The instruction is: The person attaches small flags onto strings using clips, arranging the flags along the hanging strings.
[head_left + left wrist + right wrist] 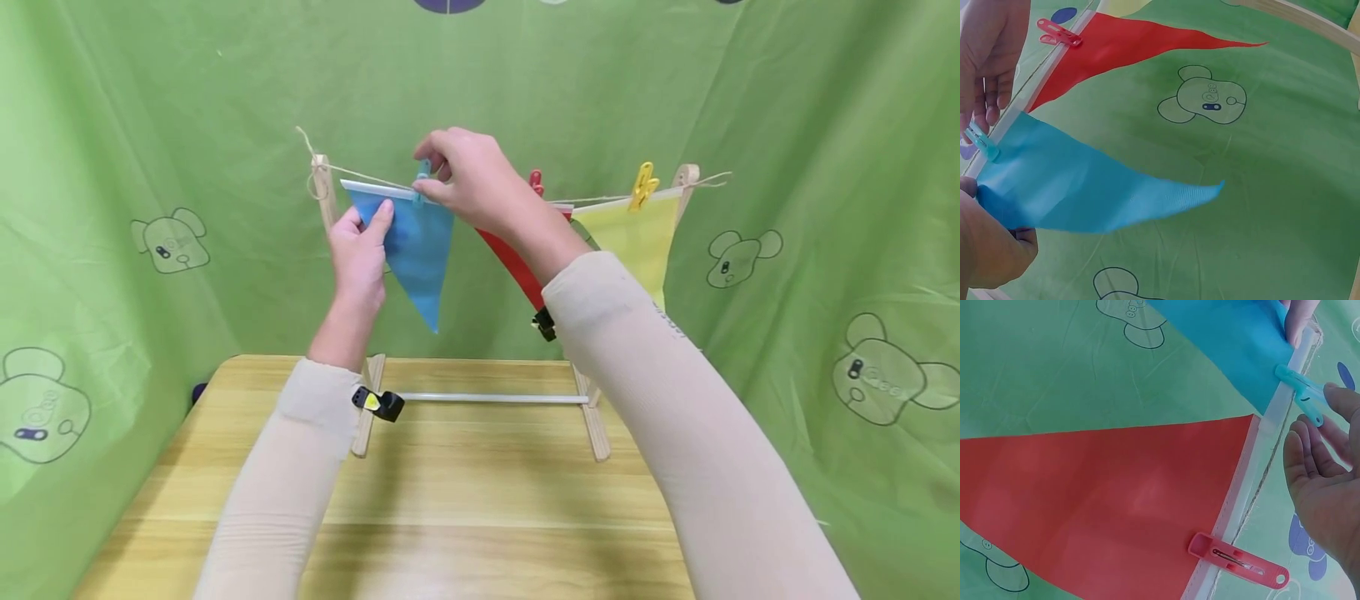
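Note:
My left hand (362, 254) pinches a blue triangular pennant (422, 250) near its white top edge, thumb in front. With thumb and fingers, my right hand (480, 171) pinches the handles of a light blue clothespin (1297, 384). The clothespin's tip sits over the pennant's white edge, by the twine (363, 175); whether it grips the twine too I cannot tell. To the right, a red pennant (1116, 500) hangs from the line by a red clothespin (1238, 559). Part of it is hidden behind my right arm in the head view.
A yellow pennant (626, 242) hangs at the right under a yellow clothespin (643, 187). Wooden posts (324, 192) hold the twine's ends. A white rod (487, 398) joins the stand's feet on the wooden table (480, 500). Green printed cloth (225, 100) surrounds it.

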The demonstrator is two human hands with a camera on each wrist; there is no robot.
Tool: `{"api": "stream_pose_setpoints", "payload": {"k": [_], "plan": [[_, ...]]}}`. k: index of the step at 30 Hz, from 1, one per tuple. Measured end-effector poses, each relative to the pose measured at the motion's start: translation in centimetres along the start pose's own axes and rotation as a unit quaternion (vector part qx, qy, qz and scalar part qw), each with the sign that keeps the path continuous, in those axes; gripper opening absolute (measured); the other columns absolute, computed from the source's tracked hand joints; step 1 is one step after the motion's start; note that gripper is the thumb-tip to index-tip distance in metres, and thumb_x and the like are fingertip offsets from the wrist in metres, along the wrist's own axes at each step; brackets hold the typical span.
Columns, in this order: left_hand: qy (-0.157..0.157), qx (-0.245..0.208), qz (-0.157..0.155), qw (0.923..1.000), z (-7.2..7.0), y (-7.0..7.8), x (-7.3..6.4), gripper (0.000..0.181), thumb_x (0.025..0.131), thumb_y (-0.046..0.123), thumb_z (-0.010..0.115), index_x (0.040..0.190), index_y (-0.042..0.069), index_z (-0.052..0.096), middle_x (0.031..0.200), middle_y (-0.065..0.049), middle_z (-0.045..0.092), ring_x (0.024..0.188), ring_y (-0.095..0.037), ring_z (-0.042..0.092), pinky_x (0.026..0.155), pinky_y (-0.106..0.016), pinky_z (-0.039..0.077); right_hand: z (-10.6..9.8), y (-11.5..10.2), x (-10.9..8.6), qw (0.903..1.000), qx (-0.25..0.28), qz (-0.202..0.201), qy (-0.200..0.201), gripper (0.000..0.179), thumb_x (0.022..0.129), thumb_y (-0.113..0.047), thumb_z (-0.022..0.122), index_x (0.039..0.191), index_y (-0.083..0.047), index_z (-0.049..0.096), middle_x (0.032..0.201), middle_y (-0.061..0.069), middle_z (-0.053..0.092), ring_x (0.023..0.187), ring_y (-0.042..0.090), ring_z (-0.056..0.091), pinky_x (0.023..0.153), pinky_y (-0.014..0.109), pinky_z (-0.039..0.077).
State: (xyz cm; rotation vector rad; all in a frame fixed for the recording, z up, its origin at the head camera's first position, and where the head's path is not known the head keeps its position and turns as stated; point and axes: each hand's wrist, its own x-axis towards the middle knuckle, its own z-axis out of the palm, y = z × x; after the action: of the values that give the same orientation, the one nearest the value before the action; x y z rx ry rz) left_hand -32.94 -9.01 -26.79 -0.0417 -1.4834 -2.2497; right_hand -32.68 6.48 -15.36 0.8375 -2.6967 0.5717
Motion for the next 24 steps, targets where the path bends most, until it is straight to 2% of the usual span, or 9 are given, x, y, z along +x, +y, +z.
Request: {"api": "stream_pose_setpoints", "payload": {"k": [5, 11, 14, 19, 24], "plan": [[-0.005, -0.002, -0.003, 1.0, 0.0, -0.1, -0.2, 0.019, 0.098, 0.015, 0.071, 0.113, 0.002, 0.07, 0.096, 0.001, 0.071, 0.095, -0.013, 0.066, 0.098, -0.034, 0.056, -0.2, 0.0, -0.1, 0.9999, 0.003, 0.01, -0.005, 0.048, 0.101, -0.027, 0.068, 0.143, -0.008, 0.057, 0.135, 0.009, 0.062, 0.12, 0.021, 0.063, 0.099, 0.027, 0.056], [-0.008, -0.003, -0.012, 0.9999, -0.1, -0.2, -0.6, 0.009, 0.1, 0.014, 0.069, 0.107, 0.009, 0.067, 0.088, 0.001, 0.067, 0.083, -0.011, 0.06, 0.076, -0.025, 0.053, -0.3, 0.3, -0.4, 0.9999, 0.006, 0.012, -0.004, 0.05, 0.101, -0.027, 0.068, 0.145, -0.008, 0.054, 0.141, 0.009, 0.059, 0.125, 0.021, 0.061, 0.104, 0.029, 0.054], [-0.006, 0.001, -0.017, 0.9998, -0.3, -0.2, -0.8, 0.014, 0.1, 0.015, 0.068, 0.112, 0.007, 0.065, 0.092, 0.001, 0.066, 0.082, -0.012, 0.058, 0.072, -0.025, 0.049, -0.5, 0.4, -0.7, 0.9999, 0.005, 0.012, -0.003, 0.052, 0.101, -0.027, 0.068, 0.147, -0.008, 0.053, 0.144, 0.008, 0.058, 0.129, 0.022, 0.059, 0.108, 0.03, 0.051], [-0.001, 0.01, -0.025, 0.9996, -0.4, -0.2, -1.2, 0.033, 0.101, 0.014, 0.067, 0.13, 0.0, 0.06, 0.102, -0.002, 0.068, 0.089, -0.013, 0.062, 0.076, -0.026, 0.051, -0.7, 0.6, -1.5, 0.9999, 0.01, 0.001, 0.012, 0.055, 0.1, -0.028, 0.069, 0.148, -0.008, 0.051, 0.148, 0.008, 0.056, 0.132, 0.021, 0.056, 0.112, 0.031, 0.048], [-0.003, 0.016, -0.031, 0.9994, -0.7, -0.2, -1.6, 0.042, 0.101, 0.013, 0.067, 0.138, -0.001, 0.056, 0.108, -0.003, 0.066, 0.095, -0.014, 0.063, 0.081, -0.026, 0.054, -0.8, 1.1, -3.0, 0.9983, 0.031, -0.024, 0.044, 0.054, 0.099, -0.026, 0.071, 0.147, -0.008, 0.053, 0.148, 0.007, 0.055, 0.132, 0.021, 0.057, 0.112, 0.033, 0.048]]}}
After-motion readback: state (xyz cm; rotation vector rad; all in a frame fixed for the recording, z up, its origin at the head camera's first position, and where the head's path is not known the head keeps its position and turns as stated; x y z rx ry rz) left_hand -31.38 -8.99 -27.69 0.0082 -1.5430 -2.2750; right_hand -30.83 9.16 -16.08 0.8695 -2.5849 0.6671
